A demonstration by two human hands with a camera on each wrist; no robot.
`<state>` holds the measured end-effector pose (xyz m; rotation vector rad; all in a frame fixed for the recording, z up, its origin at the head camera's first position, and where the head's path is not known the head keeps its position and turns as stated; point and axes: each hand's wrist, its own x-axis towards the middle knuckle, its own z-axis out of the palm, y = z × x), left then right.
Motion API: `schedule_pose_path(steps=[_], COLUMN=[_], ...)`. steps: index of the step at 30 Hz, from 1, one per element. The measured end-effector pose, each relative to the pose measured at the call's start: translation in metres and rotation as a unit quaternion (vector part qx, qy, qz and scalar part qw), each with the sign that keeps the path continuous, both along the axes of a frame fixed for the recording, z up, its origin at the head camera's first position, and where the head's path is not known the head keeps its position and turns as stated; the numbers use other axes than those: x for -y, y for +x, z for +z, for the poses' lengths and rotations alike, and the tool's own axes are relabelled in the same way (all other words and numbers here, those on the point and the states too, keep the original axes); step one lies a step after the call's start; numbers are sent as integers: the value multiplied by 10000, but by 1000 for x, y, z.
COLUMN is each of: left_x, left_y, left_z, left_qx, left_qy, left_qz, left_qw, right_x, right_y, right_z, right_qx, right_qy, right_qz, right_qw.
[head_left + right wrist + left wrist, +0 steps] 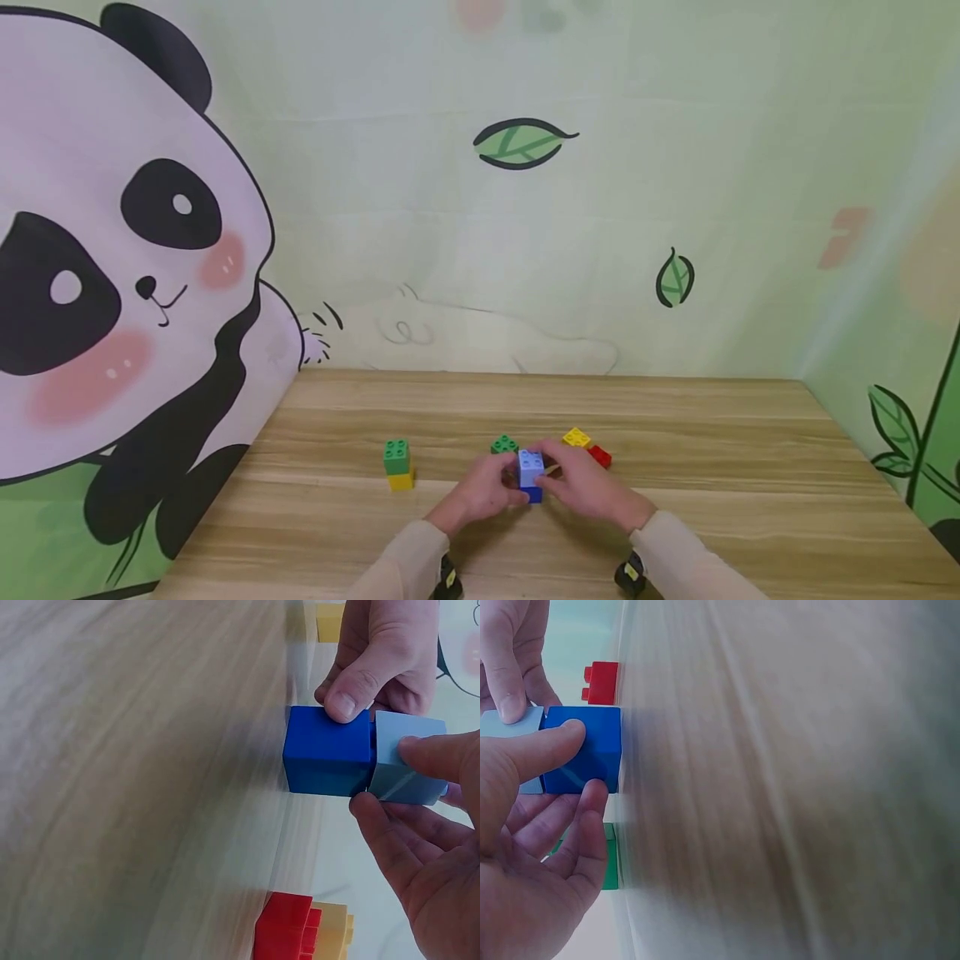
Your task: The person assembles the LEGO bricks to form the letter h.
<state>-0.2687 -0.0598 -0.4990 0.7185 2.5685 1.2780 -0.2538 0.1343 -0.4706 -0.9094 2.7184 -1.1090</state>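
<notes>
A light blue toy brick (531, 468) sits on top of a dark blue brick (327, 754) near the middle of the table. In the right wrist view a narrow gap shows between the two, and the upper one looks slightly tilted. My left hand (483, 490) pinches the dark blue brick, its thumb on the near face. The light blue brick is between the thumb and fingers of my right hand (594, 487). The lower brick stands on the tabletop.
Left of the hands, a green brick (397, 458) is stacked on a yellow brick (402, 481). Another green brick (504, 444) lies just behind my left hand. Behind my right hand are a yellow brick (577, 437) and a red brick (600, 456). A printed backdrop (420, 208) borders the wooden table (712, 467).
</notes>
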Motion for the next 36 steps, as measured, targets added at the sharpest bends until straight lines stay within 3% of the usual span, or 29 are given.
schedule_pose_path(steps=[12,27,36], left_x=[-1,1,0], left_y=[1,2,4], left_z=[1,2,2], left_qx=[-145,-258,-170], left_qy=[-202,-120,-88], left_qz=[42,3,37], left_qw=[9997,9996,9998], right_x=[2,5,4], right_y=[1,2,2], right_z=[-3,-5,-4], right_qx=[-352,-928,-875], right_qy=[146,388,370], right_qz=[111,215,182], right_qw=[9992,9947,9953])
